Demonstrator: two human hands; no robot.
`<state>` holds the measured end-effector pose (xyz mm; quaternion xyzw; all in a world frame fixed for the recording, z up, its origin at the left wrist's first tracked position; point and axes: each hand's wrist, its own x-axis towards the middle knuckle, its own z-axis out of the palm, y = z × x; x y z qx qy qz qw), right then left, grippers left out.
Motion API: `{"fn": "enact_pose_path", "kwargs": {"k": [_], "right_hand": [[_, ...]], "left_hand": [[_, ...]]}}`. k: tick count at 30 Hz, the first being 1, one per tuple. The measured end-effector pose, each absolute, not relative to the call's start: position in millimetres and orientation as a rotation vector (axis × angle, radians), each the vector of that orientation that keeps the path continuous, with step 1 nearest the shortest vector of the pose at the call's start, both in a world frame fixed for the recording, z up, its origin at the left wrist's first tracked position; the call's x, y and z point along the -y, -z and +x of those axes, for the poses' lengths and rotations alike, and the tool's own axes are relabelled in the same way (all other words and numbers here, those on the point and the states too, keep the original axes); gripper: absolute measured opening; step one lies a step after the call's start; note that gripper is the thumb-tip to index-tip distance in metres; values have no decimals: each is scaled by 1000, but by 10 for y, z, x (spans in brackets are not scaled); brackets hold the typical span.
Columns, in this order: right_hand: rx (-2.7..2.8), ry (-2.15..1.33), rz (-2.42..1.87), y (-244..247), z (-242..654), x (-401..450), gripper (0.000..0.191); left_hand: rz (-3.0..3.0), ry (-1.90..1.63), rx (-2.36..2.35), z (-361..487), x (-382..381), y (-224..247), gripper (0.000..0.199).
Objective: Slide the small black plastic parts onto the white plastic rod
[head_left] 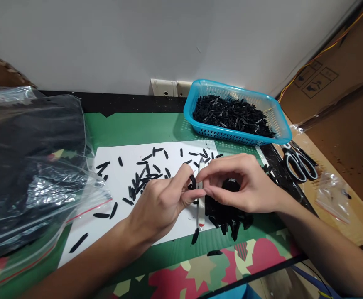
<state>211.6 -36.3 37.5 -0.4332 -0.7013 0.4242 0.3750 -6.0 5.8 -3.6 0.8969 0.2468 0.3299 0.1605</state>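
Black pile [228, 216] partly behind right hand [244, 182]

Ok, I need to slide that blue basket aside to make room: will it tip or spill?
Probably not. The blue basket looks low and wide, so it should slide rather than tip. Its perforated plastic walls suggest it is light and may flex. The black pieces heaped inside could shift if jerked.

I see my left hand [161, 203] pinching 1 small black piece [193, 181] between thumb and forefinger, with my right hand [242, 182] meeting it fingertip to fingertip over the white sheet [119, 195]. A thin metal blade [201, 199] lies just under the fingers beside a heap of black pieces [228, 214]. Behind, a blue basket [281, 128] holds more pieces, scissors [300, 162] to its right, a plastic bag [28, 166] at left.
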Motion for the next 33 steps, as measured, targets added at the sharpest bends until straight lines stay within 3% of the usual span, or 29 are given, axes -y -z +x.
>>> {"fn": "enact_pose_path", "kwargs": {"k": [15,23,31,33], "right_hand": [[1939,-330,-766,-126,2013,391,13],[1932,-294,-779,-169,2039,370,10],[1945,-308,-861,-178,2077,362,5],[1935,-355,-852,-175,2082,357,4]], "left_hand": [[2512,-958,-493,-77,-58,73,39],[2417,-867,-557,-104,-50,148,29],[2306,-949,-624,-115,-25,118,2],[2282,-926,-575,-116,-22,113,8]]}}
